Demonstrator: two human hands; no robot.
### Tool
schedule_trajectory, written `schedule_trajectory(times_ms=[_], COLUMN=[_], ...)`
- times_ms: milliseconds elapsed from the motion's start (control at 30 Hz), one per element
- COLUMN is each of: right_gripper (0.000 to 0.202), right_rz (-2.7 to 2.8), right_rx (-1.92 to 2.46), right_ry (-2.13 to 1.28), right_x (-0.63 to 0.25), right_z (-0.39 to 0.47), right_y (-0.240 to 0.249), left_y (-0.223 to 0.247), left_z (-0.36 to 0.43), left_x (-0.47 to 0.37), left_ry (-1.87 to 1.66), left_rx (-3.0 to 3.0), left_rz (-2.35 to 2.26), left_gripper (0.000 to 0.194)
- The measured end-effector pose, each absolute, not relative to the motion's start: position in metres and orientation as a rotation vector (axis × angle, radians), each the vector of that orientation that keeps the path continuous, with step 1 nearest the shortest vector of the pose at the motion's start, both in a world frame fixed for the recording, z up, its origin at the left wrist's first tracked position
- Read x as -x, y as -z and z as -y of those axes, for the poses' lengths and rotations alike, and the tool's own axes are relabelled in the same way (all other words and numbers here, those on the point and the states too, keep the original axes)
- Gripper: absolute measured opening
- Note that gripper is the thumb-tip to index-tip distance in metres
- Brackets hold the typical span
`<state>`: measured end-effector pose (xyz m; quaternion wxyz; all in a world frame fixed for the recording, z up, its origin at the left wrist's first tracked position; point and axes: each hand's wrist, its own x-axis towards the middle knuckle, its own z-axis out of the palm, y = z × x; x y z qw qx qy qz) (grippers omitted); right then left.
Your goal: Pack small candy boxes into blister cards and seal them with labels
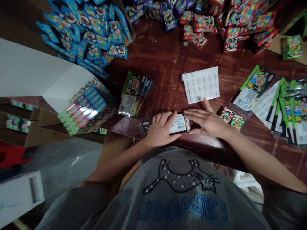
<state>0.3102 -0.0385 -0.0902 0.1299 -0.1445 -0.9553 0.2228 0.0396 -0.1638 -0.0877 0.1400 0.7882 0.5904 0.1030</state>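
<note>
Dark red tabletop, left hand (163,129) and right hand (203,121) both laid open on one labelled packet (177,125), one sticker sheet (200,84) near.

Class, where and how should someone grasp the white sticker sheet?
Probably pinch the sticker sheet by its near edge, coming from the person's side with the right hand: it looks thin and flat, and a fingertip is at that edge.
</note>
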Motion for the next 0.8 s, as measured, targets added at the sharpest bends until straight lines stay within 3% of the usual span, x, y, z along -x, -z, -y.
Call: schedule_trajectory(times_ms=[133,200,267,333,467,633,800], right_gripper=[0.108,0.120,0.116,0.101,0.084,0.086,0.100], right_rz=[2.761,2.731,2.733,2.725,2.604,2.670,2.763], right_rx=[0.803,1.040,1.127,1.067,0.783,0.481,0.512], right_ry=[-0.491,-0.411,-0.380,-0.357,-0.481,-0.847,-0.798], right_x=[-0.349,-0.386,-0.417,-0.432,-0.410,-0.365,-0.345], right_z=[0.043,0.048,0.054,0.060,0.062,0.039,0.022], right_y=[0.072,0.069,0.075,0.088,0.105,0.100,0.105], left_y=[0.086,0.087,0.087,0.085,0.076,0.078,0.087], left_z=[0.164,0.163,0.160,0.156,0.145,0.139,0.139], left_x=[-0.038,-0.039,-0.043,-0.049,-0.052,-0.043,-0.041], left_ry=[-0.172,-0.153,-0.159,-0.158,-0.175,-0.265,-0.347], left_rx=[-2.384,-2.423,-2.432,-2.436,-2.421,-2.413,-2.381], left_rz=[-1.688,-1.661,-1.623,-1.571,-1.451,-1.357,-1.378], left_gripper=[0.073,0.073,0.079,0.084,0.083,0.105,0.099])
